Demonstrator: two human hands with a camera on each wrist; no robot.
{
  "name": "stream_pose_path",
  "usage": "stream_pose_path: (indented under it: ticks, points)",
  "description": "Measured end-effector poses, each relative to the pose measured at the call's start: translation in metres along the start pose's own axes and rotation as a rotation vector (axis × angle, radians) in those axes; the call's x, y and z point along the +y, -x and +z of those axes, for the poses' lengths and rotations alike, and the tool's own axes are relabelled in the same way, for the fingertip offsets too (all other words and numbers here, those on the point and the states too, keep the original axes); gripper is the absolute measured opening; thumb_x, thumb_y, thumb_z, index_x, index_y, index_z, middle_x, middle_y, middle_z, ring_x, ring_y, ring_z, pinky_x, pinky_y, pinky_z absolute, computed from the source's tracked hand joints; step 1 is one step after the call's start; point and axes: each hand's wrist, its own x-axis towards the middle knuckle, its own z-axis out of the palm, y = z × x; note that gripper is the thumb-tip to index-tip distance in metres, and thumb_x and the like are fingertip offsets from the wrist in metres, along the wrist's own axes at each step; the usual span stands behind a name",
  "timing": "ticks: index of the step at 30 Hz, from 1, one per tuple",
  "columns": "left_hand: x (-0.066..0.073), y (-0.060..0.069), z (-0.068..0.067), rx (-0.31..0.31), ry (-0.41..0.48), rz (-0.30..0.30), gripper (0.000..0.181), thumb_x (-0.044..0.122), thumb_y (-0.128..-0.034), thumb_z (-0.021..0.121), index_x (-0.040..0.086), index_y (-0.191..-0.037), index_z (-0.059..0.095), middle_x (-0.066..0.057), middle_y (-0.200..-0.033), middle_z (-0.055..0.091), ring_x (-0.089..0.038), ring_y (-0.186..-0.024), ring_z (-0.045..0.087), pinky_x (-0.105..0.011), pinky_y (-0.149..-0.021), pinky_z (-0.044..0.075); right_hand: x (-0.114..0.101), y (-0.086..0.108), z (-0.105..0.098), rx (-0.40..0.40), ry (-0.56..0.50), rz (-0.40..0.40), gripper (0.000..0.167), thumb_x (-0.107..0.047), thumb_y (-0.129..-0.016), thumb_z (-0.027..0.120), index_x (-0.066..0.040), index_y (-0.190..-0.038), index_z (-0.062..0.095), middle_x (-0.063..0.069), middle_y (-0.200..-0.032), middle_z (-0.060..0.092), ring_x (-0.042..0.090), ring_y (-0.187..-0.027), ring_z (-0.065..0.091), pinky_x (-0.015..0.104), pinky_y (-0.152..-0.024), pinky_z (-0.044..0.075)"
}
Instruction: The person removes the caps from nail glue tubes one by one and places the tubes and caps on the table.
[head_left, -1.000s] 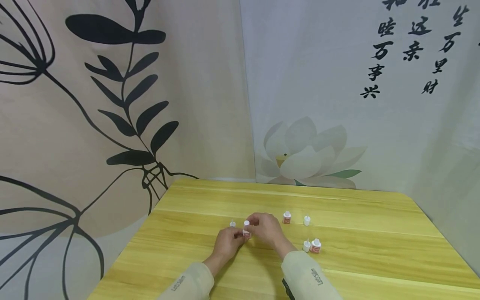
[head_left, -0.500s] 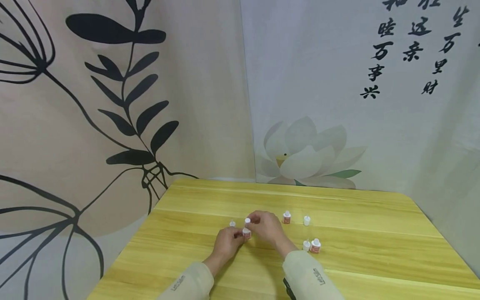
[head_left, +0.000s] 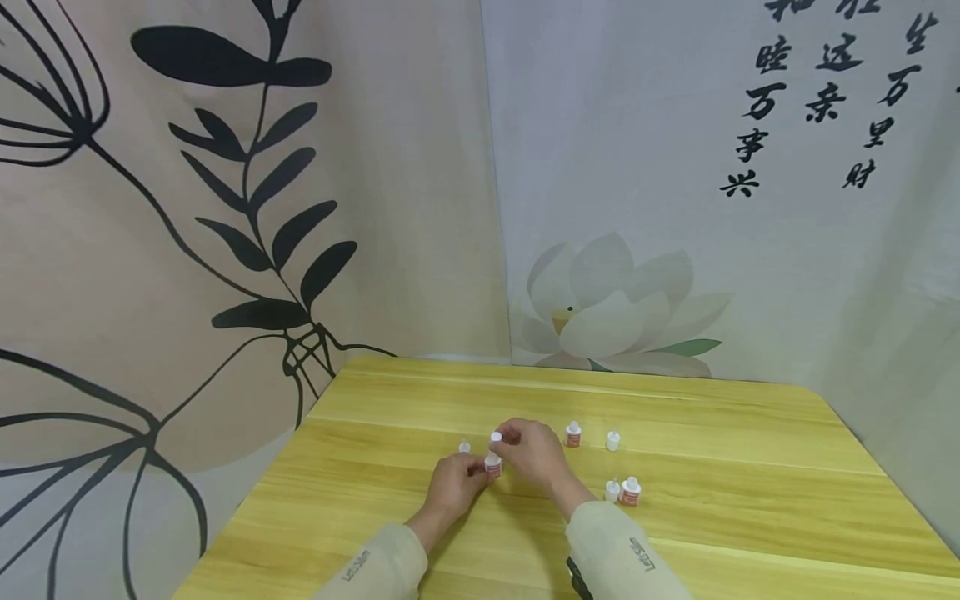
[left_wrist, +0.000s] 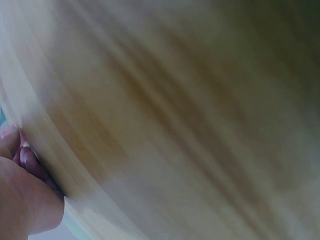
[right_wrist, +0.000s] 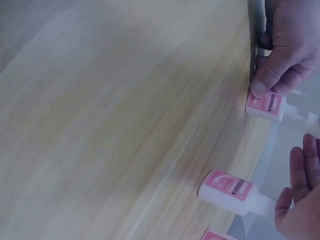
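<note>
My left hand (head_left: pixel 454 486) grips a small white bottle (head_left: pixel 492 469) with a pink-red label, upright on the wooden table. In the right wrist view its thumb presses the label of that bottle (right_wrist: pixel 265 106). Just above the bottle's neck, my right hand (head_left: pixel 534 454) pinches a white cap (head_left: pixel 496 437), which is apart from the bottle. The cap (right_wrist: pixel 313 125) shows only partly at the edge of the right wrist view. Only part of my left hand (left_wrist: pixel 30 195) appears in the left wrist view; the bottle is mostly hidden there.
Another labelled bottle (head_left: pixel 573 434) stands beyond my right hand, a white cap (head_left: pixel 613 441) to its right. Closer to me, a third bottle (head_left: pixel 631 492) stands beside a white cap (head_left: pixel 612 491). Behind my left hand is one more cap (head_left: pixel 465 447). A printed curtain (head_left: pixel 420 208) hangs behind the table.
The right hand has lifted the cap upward off the bottle, opening a gap between them. The left hand and its bottle have stayed in place.
</note>
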Motion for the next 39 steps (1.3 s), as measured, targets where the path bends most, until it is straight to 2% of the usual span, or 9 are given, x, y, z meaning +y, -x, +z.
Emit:
stream_pose_path:
  ticks: [13, 21, 31, 39]
  points:
    - [0.0011, 0.0003, -0.0002, -0.007, 0.01, -0.023, 0.012, 0.018, -0.0879, 0.075, 0.008, -0.092, 0.077, -0.001, -0.089, 0.074, -0.015, -0.082, 0.067, -0.026, -0.072, 0.053, -0.0053, 0.0051, -0.0045, 0.051, -0.127, 0.083, 0.019, -0.025, -0.093, 0.07, -0.008, -0.103, 0.07, 0.001, -0.095, 0.069, 0.018, -0.089, 0.062, 0.036, -0.075, 0.053]
    - [-0.0003, -0.0001, 0.0006, 0.001, 0.003, -0.004, 0.01, 0.015, -0.0878, 0.075, 0.007, -0.092, 0.077, -0.002, -0.09, 0.075, -0.018, -0.085, 0.069, -0.028, -0.074, 0.054, -0.0048, 0.0055, -0.0051, 0.084, -0.167, 0.125, 0.019, -0.025, -0.092, 0.072, -0.009, -0.103, 0.071, 0.0, -0.094, 0.069, 0.017, -0.09, 0.063, 0.036, -0.076, 0.053]
    - [-0.0004, 0.0004, 0.0003, 0.007, 0.009, 0.016, 0.009, 0.014, -0.0874, 0.075, 0.007, -0.092, 0.077, -0.003, -0.091, 0.075, -0.021, -0.087, 0.07, -0.031, -0.075, 0.056, -0.002, 0.0049, -0.0054, 0.09, -0.189, 0.136, 0.021, -0.027, -0.092, 0.072, -0.009, -0.103, 0.07, 0.0, -0.095, 0.068, 0.018, -0.089, 0.062, 0.035, -0.075, 0.053]
    - [-0.0025, -0.0007, 0.0019, 0.02, -0.024, 0.011, 0.01, 0.016, -0.0864, 0.076, 0.008, -0.091, 0.077, -0.002, -0.089, 0.074, -0.017, -0.083, 0.067, -0.029, -0.073, 0.054, 0.0008, 0.007, -0.0059, 0.114, -0.214, 0.144, 0.02, -0.026, -0.092, 0.071, -0.009, -0.102, 0.071, 0.001, -0.094, 0.068, 0.018, -0.089, 0.062, 0.035, -0.075, 0.053]
